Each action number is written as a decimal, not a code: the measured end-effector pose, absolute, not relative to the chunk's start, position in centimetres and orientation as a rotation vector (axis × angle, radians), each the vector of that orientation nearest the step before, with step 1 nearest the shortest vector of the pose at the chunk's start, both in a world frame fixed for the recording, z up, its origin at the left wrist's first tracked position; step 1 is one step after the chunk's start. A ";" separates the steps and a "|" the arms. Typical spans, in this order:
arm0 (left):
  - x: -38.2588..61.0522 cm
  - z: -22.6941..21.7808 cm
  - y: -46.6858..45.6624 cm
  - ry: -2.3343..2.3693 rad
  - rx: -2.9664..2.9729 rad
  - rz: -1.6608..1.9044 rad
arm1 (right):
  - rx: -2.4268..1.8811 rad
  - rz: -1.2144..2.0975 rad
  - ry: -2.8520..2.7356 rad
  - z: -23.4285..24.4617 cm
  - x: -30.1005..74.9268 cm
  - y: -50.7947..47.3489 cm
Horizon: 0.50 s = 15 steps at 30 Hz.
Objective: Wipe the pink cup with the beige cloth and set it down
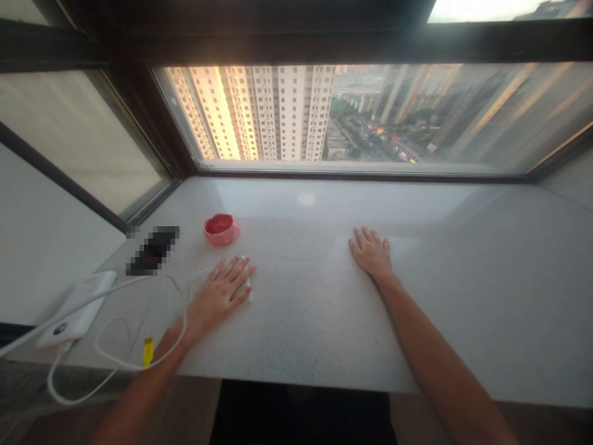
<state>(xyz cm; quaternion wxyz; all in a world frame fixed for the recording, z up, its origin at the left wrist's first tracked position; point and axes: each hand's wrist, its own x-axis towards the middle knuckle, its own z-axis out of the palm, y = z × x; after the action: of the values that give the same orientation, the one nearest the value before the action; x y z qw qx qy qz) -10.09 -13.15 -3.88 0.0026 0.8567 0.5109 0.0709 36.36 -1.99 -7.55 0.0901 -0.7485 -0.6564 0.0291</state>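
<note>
My left hand (221, 290) lies flat with its fingers spread, pressing on a white cloth or tissue (249, 292). Only the edges of that white piece show past the fingertips. Further right, my right hand (372, 252) rests palm down on the pale speckled windowsill (306, 309), fingers slightly apart and nothing in them. Just beyond my left hand stands a small pinkish-red bowl, perhaps an ashtray (221, 230), with a wavy rim. Fine dark specks dot the sill between the two hands.
A white power strip (83, 306) lies at the left edge. Its white cable (183, 309) loops across my left forearm, near a yellow tag (148, 352). Behind is a dark, pixelated object (152, 250). Dark-framed window glass (287, 117) borders the sill's far side.
</note>
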 end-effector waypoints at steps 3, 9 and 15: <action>-13.4 -3.9 -11.7 1.714 2.642 0.218 | -2.225 0.084 -1.956 -7.5 36.1 -2.0; -8.0 -3.6 -10.9 1.663 2.689 0.375 | -2.213 0.089 -1.936 -7.5 36.0 -2.0; -7.8 -0.8 -3.8 2.337 2.289 0.983 | -2.199 0.089 -1.933 -7.6 36.1 -1.9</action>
<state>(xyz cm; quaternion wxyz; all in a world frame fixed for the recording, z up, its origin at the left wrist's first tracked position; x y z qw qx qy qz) -7.75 -3.81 -0.76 -0.1367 0.6638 0.6777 0.2852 36.07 -1.95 -7.58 0.1059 -0.7466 -0.6561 0.0304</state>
